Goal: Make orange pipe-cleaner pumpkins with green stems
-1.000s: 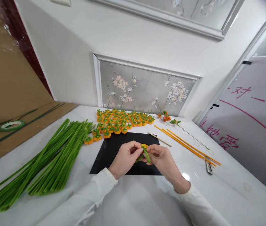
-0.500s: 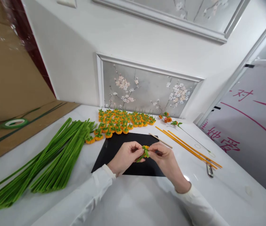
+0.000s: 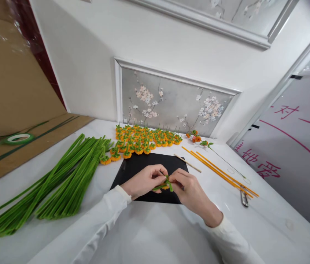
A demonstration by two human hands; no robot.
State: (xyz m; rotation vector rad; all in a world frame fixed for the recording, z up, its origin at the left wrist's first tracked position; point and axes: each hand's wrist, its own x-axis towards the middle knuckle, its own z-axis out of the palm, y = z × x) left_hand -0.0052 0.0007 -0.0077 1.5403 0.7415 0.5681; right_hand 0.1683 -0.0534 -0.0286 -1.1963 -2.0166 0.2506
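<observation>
Over a black mat [image 3: 155, 197], my left hand [image 3: 148, 180] pinches a small orange pipe-cleaner pumpkin [image 3: 166, 187] with green pipe cleaner at its top. Fingers of the left hand hide much of the pumpkin. Close against it on the other side, my right hand [image 3: 189, 187] has thumb and forefinger closed on the green pipe cleaner [image 3: 169, 184]. Behind the mat stand rows of finished-looking orange pumpkins [image 3: 138, 149] with green tops and upright stems.
A large bundle of green pipe cleaners [image 3: 64, 183] lies on the left. Right of the mat are a thin wooden stick [image 3: 188, 163], several orange pipe cleaners [image 3: 218, 171], a metal clipper [image 3: 244, 200] and an orange-flowered stem [image 3: 204, 143]. Green tape [image 3: 19, 138] rests on cardboard at far left.
The pumpkin has turned in my fingers, its orange part now lower and mostly covered. Both hands stay together over the mat, and the view has shifted slightly.
</observation>
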